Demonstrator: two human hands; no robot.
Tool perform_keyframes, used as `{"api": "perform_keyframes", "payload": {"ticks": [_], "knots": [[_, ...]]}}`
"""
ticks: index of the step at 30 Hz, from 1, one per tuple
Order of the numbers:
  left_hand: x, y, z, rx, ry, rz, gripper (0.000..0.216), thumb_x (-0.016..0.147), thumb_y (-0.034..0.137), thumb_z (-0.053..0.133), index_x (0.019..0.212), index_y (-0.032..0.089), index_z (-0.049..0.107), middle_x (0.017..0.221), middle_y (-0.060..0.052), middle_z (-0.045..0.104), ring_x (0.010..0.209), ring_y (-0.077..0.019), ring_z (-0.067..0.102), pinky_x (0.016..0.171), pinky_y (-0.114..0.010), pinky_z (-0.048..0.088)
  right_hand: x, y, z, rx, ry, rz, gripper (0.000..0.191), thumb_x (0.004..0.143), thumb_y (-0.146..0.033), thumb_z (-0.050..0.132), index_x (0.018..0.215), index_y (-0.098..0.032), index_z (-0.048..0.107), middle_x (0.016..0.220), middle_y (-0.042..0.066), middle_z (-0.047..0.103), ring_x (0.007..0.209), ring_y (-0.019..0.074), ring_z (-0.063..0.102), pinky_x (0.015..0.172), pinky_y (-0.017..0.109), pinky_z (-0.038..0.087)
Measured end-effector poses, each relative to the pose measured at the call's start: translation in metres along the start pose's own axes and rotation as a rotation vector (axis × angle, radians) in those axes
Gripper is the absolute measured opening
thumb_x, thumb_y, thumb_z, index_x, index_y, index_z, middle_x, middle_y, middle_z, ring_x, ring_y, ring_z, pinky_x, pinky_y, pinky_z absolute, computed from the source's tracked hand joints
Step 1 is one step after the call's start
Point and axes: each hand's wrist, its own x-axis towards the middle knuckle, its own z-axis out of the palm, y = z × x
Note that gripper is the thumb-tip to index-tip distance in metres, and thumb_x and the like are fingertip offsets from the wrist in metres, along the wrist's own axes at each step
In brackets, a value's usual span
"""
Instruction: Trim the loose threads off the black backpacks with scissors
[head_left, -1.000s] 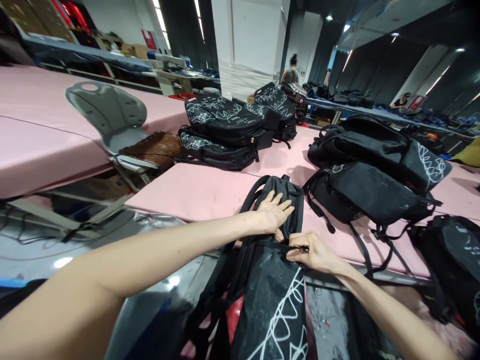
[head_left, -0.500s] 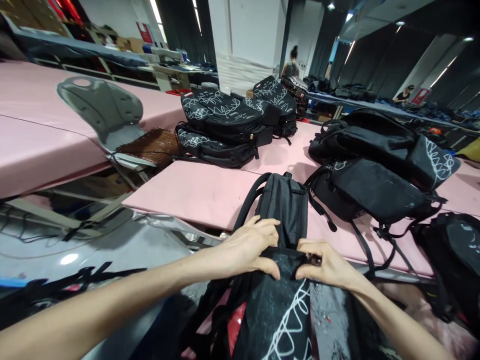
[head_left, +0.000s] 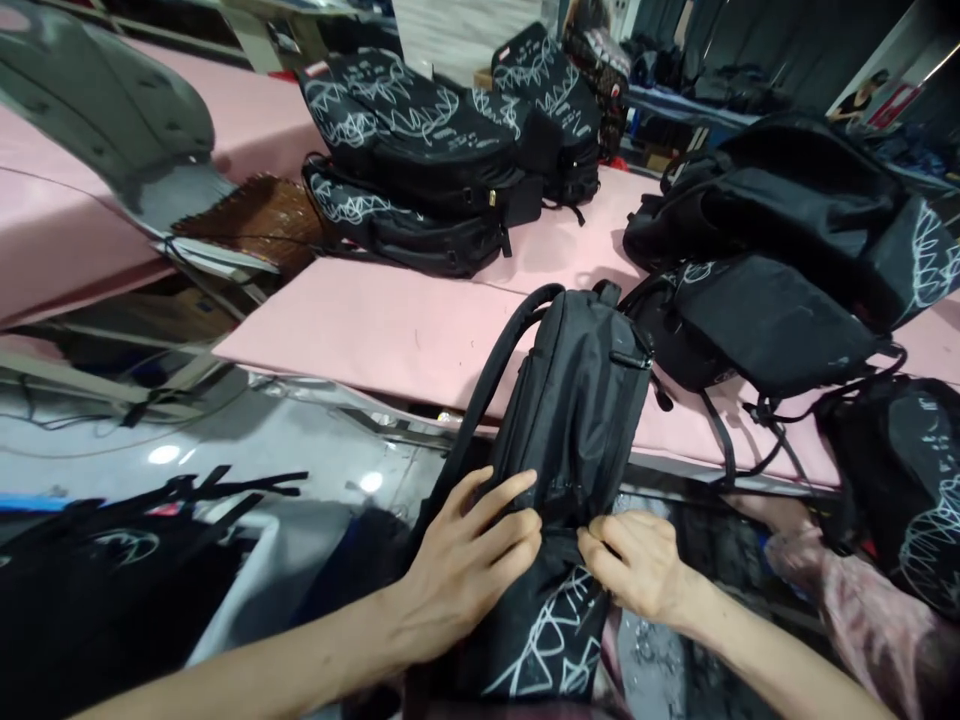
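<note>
One black backpack (head_left: pixel 574 410) is held at the near edge of the pink table (head_left: pixel 375 320), its long axis running near to far, rounded top far. Its creased cloth is pinched by the right hand (head_left: pixel 637 562), fingers curled; its left side is touched by the left hand (head_left: pixel 469 565), fingers loosely spread. One smooth gray chair (head_left: pixel 142 100) is seen far left.
</note>
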Motion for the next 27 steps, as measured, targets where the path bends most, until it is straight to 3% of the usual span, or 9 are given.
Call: {"api": "perform_keyframes", "payload": {"ticks": [7, 14, 22, 27], "knots": [[-0.002, -0.003, -0.010, 0.073, -0.001, 0.157, 0.028, 0.086, 0.004, 0.033, 0.094, 0.010, 0.060, 0.095, -0.005, 0.066, 0.111, -0.0226, 0.051, 0.095, -0.037, 0.035, -0.003, -0.004, 0.005, -0.081, 0.005, -0.051, 0.017, 0.087, -0.011, 0.044, 0.086, -0.013, 0.061, 0.075, 0.004, 0.063, 0.055, 0.0109, 0.043, 0.049, 0.025, 0.030], [-0.005, -0.006, -0.013, 0.046, -0.044, 0.192, 0.029, 0.085, 0.003, 0.034, 0.100, 0.008, 0.059, 0.098, -0.007, 0.065, 0.115, -0.0239, 0.049, 0.096, -0.038, 0.036, -0.004, -0.007, 0.007, -0.086, -0.008, -0.032, 0.019, 0.088, -0.012, 0.042, 0.089, -0.013, 0.061, 0.077, 0.004, 0.065, 0.055, 0.0112, 0.045, 0.049, 0.025, 0.030], [-0.008, -0.009, -0.002, -0.087, -0.137, 0.008, 0.017, 0.085, 0.010, 0.047, 0.097, 0.017, 0.057, 0.096, 0.001, 0.065, 0.115, -0.0143, 0.047, 0.105, -0.034, 0.023, 0.002, -0.002, 0.002, 0.037, -0.013, -0.043, 0.025, 0.090, -0.012, 0.037, 0.079, -0.015, 0.059, 0.069, 0.001, 0.062, 0.052, 0.0109, 0.043, 0.047, 0.026, 0.029], [0.000, -0.004, 0.001, -0.050, -0.101, -0.062, 0.010, 0.082, 0.018, 0.057, 0.092, 0.019, 0.057, 0.085, 0.003, 0.064, 0.105, -0.0133, 0.051, 0.104, -0.033, 0.024, 0.000, 0.001, 0.003, 0.161, -0.051, -0.002, 0.034, 0.094, -0.018, 0.028, 0.078, -0.017, 0.058, 0.067, 0.001, 0.059, 0.051, 0.0111, 0.042, 0.047, 0.026, 0.029]]}}
